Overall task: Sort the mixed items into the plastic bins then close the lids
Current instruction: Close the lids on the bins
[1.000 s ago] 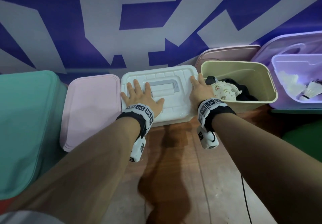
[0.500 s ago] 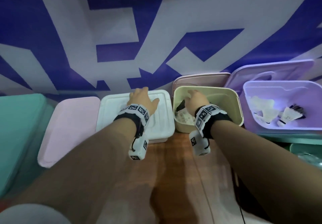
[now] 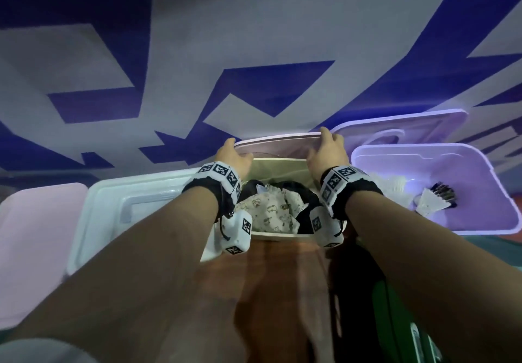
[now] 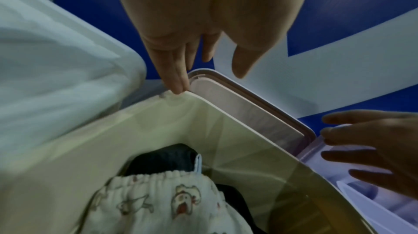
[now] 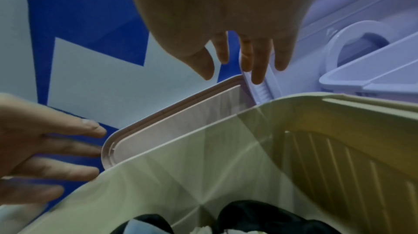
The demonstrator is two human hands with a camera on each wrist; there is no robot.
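Observation:
A pink lid leans on the wall behind the open yellow-green bin. In the bin lie a printed cream cloth and dark clothes. My left hand reaches the lid's left upper corner, and its straight fingers touch that corner with the thumb apart. My right hand is at the lid's right upper corner, fingers extended beside it, thumb spread. Neither hand visibly clamps the lid.
A white bin with its lid shut stands left of the yellow-green one, then a pink-lidded bin. To the right, an open purple bin holds shuttlecocks; its purple lid leans on the wall. Brown floor lies in front.
Both hands left the white bin's lid and moved right and forward over the yellow-green bin, up to the pink lid's top corners.

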